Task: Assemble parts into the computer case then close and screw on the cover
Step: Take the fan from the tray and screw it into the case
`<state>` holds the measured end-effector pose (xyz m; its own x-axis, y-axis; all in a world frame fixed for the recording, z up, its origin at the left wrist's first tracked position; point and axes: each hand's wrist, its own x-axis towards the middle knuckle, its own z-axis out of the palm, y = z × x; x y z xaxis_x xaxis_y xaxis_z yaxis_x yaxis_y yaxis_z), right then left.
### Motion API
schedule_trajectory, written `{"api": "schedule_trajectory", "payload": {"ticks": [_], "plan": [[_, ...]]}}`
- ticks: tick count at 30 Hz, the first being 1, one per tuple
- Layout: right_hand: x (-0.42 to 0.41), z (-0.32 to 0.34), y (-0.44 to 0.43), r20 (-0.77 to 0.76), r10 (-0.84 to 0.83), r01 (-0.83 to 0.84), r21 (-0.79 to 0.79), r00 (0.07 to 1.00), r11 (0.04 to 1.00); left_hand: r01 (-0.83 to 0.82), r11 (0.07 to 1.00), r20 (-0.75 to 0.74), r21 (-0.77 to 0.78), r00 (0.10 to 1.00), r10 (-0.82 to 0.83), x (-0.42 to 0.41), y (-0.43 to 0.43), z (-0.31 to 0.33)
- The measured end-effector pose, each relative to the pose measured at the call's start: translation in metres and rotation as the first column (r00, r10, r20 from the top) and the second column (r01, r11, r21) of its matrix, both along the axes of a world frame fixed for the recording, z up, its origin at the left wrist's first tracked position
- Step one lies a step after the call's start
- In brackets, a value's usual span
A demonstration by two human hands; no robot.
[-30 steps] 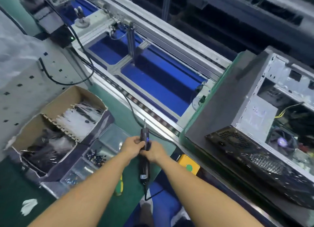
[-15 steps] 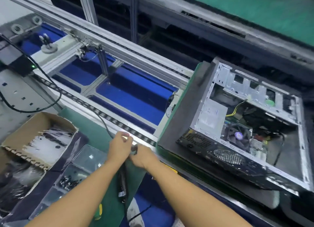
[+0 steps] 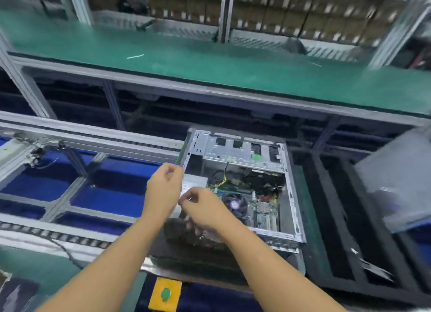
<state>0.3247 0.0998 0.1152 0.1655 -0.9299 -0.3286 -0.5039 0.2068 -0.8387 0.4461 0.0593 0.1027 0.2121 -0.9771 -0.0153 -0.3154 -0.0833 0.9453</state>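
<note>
The green-topped bench spans the upper frame. At left, the conveyor frame holds open blue bays. The computer case lies at centre, open side up, with dark room between it and the grey panel at right. The left hand is at the case's left edge and the right hand over its near-left corner. Both have curled fingers, but blur hides whether they hold anything.

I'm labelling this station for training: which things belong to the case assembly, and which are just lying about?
Job in hand: open computer case; fan inside it; left hand and right hand over its left side.
Lying about: yellow box with green button; green shelf; conveyor frame; blurred grey box at right, role unclear.
</note>
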Motion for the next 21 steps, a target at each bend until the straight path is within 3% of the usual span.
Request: {"api": "schedule_trajectory", "payload": {"ticks": [2, 5, 11, 15, 17, 21], "plan": [[-0.042, 0.013, -0.001, -0.004, -0.068, 0.067, -0.058, 0.998, 0.996, 0.115, 0.993, 0.038, -0.034, 0.993, -0.114, -0.035, -0.002, 0.012], [-0.111, 0.018, 0.0, -0.135, -0.182, 0.162, -0.149, 0.974, 0.976, 0.281, 0.958, 0.103, -0.061, 0.956, -0.274, -0.092, -0.002, 0.017], [-0.213, -0.014, 0.019, -0.234, -0.261, 0.223, -0.178, 0.937, 0.958, 0.472, 0.881, 0.188, 0.029, 0.863, -0.469, -0.207, 0.009, 0.002], [-0.248, -0.035, 0.031, -0.084, -0.281, 0.268, -0.135, 0.956, 0.954, 0.479, 0.874, 0.262, 0.075, 0.836, -0.481, -0.264, 0.02, -0.015], [-0.257, -0.042, 0.034, -0.023, -0.282, 0.277, -0.138, 0.959, 0.951, 0.464, 0.885, 0.308, 0.017, 0.84, -0.447, -0.286, 0.021, -0.019], [-0.259, -0.047, 0.034, -0.092, -0.234, 0.222, -0.128, 0.968, 0.967, 0.526, 0.85, 0.401, -0.036, 0.786, -0.47, -0.31, 0.013, -0.02]]}}
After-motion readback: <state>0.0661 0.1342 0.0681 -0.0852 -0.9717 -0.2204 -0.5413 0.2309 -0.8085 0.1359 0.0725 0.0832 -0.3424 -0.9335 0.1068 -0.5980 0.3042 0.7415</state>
